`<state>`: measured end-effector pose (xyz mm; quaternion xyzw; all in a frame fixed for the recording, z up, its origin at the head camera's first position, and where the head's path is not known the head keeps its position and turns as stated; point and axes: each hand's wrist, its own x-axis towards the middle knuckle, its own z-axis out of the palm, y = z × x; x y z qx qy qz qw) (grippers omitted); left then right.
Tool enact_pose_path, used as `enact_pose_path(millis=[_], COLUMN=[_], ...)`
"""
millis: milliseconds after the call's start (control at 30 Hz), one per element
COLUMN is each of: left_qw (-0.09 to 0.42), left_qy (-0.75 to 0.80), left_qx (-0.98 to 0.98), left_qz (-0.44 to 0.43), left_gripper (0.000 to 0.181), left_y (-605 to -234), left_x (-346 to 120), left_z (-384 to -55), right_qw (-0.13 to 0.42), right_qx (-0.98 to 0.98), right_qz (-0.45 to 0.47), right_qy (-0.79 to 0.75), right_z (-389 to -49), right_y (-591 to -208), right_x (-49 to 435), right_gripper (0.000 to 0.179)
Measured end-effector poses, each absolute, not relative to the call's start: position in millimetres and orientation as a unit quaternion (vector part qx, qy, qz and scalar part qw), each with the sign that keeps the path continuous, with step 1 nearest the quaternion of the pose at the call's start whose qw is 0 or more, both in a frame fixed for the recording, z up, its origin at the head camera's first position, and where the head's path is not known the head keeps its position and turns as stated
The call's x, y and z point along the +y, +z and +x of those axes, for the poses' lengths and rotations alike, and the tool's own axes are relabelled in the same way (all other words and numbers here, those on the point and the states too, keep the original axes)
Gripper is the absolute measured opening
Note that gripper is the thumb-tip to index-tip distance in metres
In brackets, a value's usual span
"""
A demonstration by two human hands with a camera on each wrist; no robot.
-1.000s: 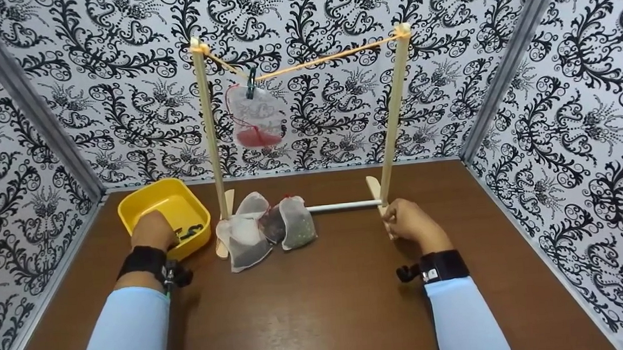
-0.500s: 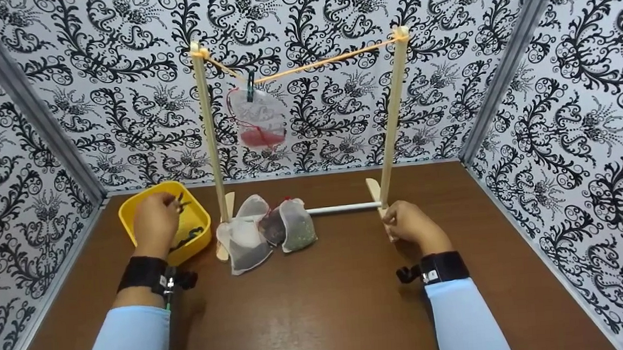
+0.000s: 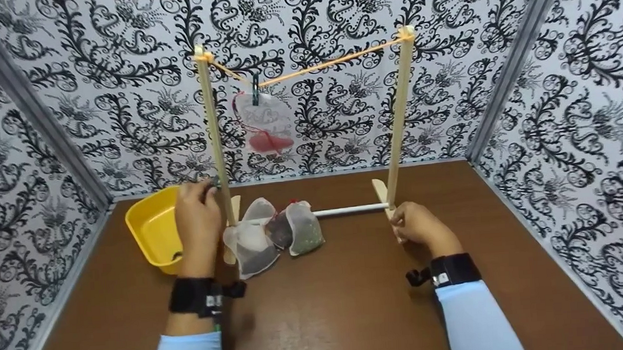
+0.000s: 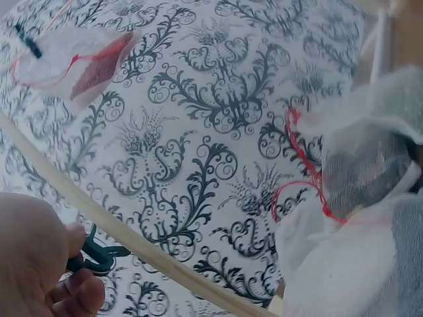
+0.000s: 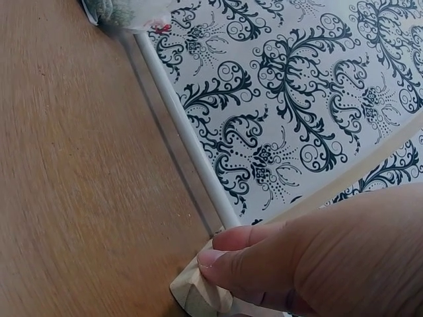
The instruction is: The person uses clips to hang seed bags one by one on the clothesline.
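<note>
My left hand point(image 3: 198, 222) pinches a dark green clothespin point(image 4: 99, 254) between thumb and fingers, beside the left wooden post point(image 3: 215, 143). With its thumb and fingers, my right hand point(image 3: 420, 225) grips the wooden foot point(image 5: 201, 287) of the right post point(image 3: 399, 121). A yellow cord point(image 3: 331, 63) runs between the post tops. From it hangs a mesh drawstring bag point(image 3: 267, 118) with red contents, held by another dark green clothespin point(image 3: 255, 89). Several filled mesh bags point(image 3: 253, 246) lie at the left post's base, one with greenish contents point(image 3: 307, 235).
A yellow bin point(image 3: 153, 233) stands left of the frame, partly behind my left hand, with a dark clothespin point(image 3: 177, 256) showing inside. A white rod point(image 3: 351, 210) joins the posts low down. Patterned walls point(image 3: 573, 126) enclose the brown table point(image 3: 325, 315) at back and sides.
My left hand has come up out of the yellow bin with a clothespin and moved right to the left post. The right hand stays on the right foot.
</note>
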<state>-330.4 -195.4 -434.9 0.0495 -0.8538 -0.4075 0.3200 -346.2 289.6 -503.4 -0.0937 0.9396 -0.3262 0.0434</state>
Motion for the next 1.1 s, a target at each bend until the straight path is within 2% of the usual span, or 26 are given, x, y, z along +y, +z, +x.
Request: enact_pose_path(millis=[133, 233, 367, 533, 767, 967, 1100], left_qw=[0.369, 0.407, 0.415, 0.389, 0.311, 0.240, 0.242], left_qy=[-0.379, -0.390, -0.441, -0.513, -0.551, -0.592, -0.588], left_qx=[-0.846, -0.825, -0.795, -0.764, -0.772, -0.768, -0.770], left_qz=[0.066, 0.042, -0.012, -0.042, -0.054, -0.042, -0.042], left_gripper=[0.028, 0.026, 0.020, 0.015, 0.013, 0.011, 0.010], left_y=[-436.4, -427.7, -416.6, -412.4, -419.0, -417.9, -416.2], left_x=[-185.4, -178.2, -160.0, -131.9, -99.7, -96.4, -94.2], left_z=[-319.5, -313.9, -311.5, -313.3, -313.6, -311.1, -307.7], right_qw=[0.038, 0.041, 0.047, 0.050, 0.065, 0.098, 0.078], right_qx=[0.942, 0.941, 0.944, 0.948, 0.948, 0.945, 0.953], right_qz=[-0.108, -0.112, -0.097, -0.093, -0.093, -0.085, -0.094], right_qy=[-0.317, -0.316, -0.312, -0.300, -0.297, -0.301, -0.276], right_z=[-346.2, -349.8, -353.3, -354.6, -354.8, -355.9, -355.5], right_y=[-499.1, -496.5, -494.1, -494.1, -494.2, -487.0, -468.7], right_x=[293.0, 292.5, 292.6, 293.0, 291.2, 291.1, 281.3], right_gripper=[0.027, 0.026, 0.027, 0.031, 0.031, 0.031, 0.038])
